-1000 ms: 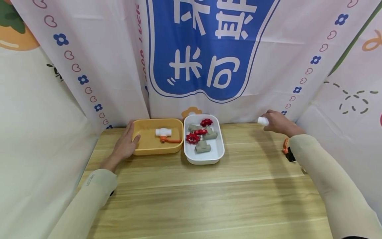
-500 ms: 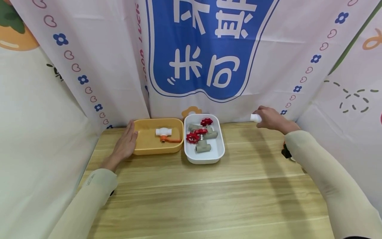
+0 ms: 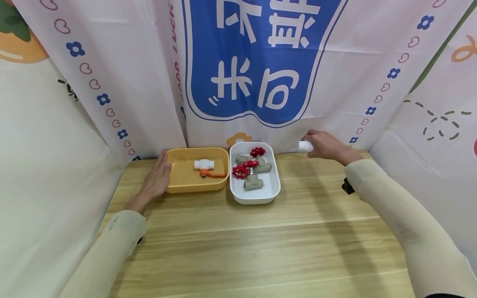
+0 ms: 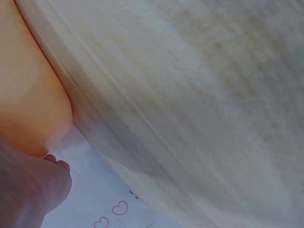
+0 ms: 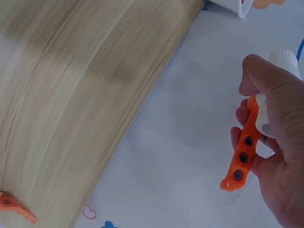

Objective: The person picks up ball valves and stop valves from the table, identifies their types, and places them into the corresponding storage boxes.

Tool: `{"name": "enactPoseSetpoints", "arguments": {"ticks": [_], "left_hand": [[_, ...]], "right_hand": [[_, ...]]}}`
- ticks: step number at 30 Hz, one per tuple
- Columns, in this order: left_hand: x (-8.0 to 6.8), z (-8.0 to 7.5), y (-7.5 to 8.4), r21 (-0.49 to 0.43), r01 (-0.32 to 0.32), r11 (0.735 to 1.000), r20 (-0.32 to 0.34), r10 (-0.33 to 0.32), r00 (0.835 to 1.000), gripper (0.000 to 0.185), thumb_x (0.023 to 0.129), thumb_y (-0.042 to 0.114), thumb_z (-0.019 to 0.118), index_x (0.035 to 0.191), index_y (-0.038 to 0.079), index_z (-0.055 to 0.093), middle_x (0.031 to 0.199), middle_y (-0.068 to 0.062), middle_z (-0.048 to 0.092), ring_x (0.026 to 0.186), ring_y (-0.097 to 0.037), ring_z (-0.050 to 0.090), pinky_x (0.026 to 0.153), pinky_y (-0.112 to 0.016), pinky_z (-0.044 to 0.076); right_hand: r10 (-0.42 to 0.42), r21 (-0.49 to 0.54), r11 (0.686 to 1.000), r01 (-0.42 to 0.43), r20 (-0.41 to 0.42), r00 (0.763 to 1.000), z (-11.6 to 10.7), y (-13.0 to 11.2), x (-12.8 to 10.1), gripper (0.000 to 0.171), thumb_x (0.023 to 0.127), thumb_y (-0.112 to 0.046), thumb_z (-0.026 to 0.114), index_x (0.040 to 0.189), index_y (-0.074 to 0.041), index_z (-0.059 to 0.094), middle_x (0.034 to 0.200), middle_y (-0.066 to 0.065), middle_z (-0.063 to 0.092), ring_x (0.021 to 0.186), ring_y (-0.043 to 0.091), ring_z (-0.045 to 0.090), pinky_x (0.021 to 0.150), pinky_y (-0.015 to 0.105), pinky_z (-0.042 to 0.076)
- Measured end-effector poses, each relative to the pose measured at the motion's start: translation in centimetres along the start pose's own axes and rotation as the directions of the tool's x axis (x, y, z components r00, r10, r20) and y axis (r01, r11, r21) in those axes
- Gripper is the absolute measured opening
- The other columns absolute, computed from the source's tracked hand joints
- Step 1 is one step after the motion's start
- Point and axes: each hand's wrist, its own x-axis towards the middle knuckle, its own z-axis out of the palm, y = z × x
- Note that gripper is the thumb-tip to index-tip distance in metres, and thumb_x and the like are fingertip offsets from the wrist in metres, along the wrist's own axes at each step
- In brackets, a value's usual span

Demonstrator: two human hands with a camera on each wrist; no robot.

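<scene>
In the head view my right hand is raised over the back right of the table. It grips a ball valve with a white body and an orange lever; the lever shows below the thumb in the right wrist view. My left hand rests against the left end of the yellow bin, fingers extended along its wall. A second white ball valve with an orange lever lies in that bin. Beside it, the white bin holds several grey valves with red wheel handles.
A black and orange item lies on the table near the right sleeve, partly hidden. An orange lever shows at the lower left of the right wrist view. Printed cloth hangs close behind the bins and along both sides.
My right hand has moved left with the white ball valve, toward the bins. My left hand stays at the yellow bin's left end, its thumb shifted slightly.
</scene>
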Motion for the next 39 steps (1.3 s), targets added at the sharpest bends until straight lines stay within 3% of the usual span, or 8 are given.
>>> {"name": "enactPoseSetpoints", "arguments": {"ticks": [11, 20, 39], "left_hand": [[0.2, -0.3, 0.0, -0.006, 0.004, 1.000, 0.024, -0.004, 1.000, 0.064, 0.116, 0.036, 0.012, 0.166, 0.002, -0.009, 0.176, -0.016, -0.014, 0.163, -0.041, -0.005, 0.131, -0.059, 0.004], [0.3, -0.7, 0.2, 0.008, -0.011, 1.000, 0.028, 0.010, 1.000, 0.066, 0.116, 0.039, 0.008, 0.166, -0.002, -0.005, 0.176, -0.020, -0.009, 0.163, -0.042, -0.003, 0.131, -0.060, 0.004], [1.3, -0.9, 0.1, 0.012, -0.030, 0.999, 0.031, 0.030, 0.999, 0.068, 0.115, 0.042, 0.005, 0.167, -0.001, -0.004, 0.176, -0.020, -0.008, 0.163, -0.044, -0.003, 0.132, -0.058, 0.001]], "right_hand": [[-0.064, -0.014, 0.998, 0.065, 0.018, 0.998, -0.2, -2.5, 2.3, 0.050, 0.079, -0.007, 0.090, 0.126, 0.002, 0.073, 0.118, 0.020, 0.069, 0.098, 0.033, 0.068, 0.090, 0.049, 0.063], [-0.140, -0.032, 0.990, 0.141, 0.015, 0.990, -0.2, -4.8, 3.9, 0.049, 0.080, -0.009, 0.091, 0.124, 0.003, 0.073, 0.118, 0.021, 0.068, 0.097, 0.033, 0.067, 0.090, 0.048, 0.062], [-0.207, -0.023, 0.978, 0.208, 0.046, 0.977, -0.2, -9.0, 6.8, 0.048, 0.084, -0.019, 0.092, 0.126, -0.004, 0.075, 0.123, 0.016, 0.067, 0.106, 0.030, 0.064, 0.098, 0.043, 0.061]]}}
